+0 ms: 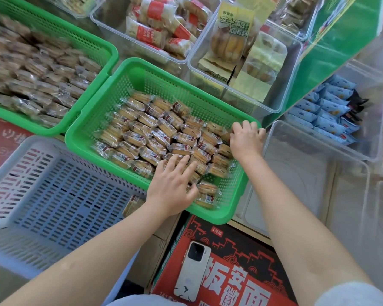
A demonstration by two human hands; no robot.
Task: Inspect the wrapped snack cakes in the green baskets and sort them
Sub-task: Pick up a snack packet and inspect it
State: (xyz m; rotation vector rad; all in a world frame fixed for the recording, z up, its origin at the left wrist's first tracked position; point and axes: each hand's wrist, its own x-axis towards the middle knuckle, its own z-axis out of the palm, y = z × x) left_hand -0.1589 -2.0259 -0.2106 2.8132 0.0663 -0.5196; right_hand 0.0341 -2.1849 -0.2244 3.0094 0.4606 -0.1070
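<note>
A green basket [139, 71] in the middle holds several wrapped snack cakes [146, 133] in clear film with red labels. My left hand [175, 184] lies flat with fingers spread on the cakes near the basket's front edge, holding nothing. My right hand [245, 138] is curled over the basket's right rim beside the cakes there; whether it grips the rim or a cake I cannot tell. A second green basket [84, 36] at the upper left is full of darker wrapped cakes [38, 76], blurred.
A blue-grey slotted basket [60, 195] stands at the left with one wrapped cake [132, 205] in it. Clear bins with other snacks line the back; an empty clear bin [307, 177] sits at the right. A phone [192, 270] lies on a red carton [237, 246] in front.
</note>
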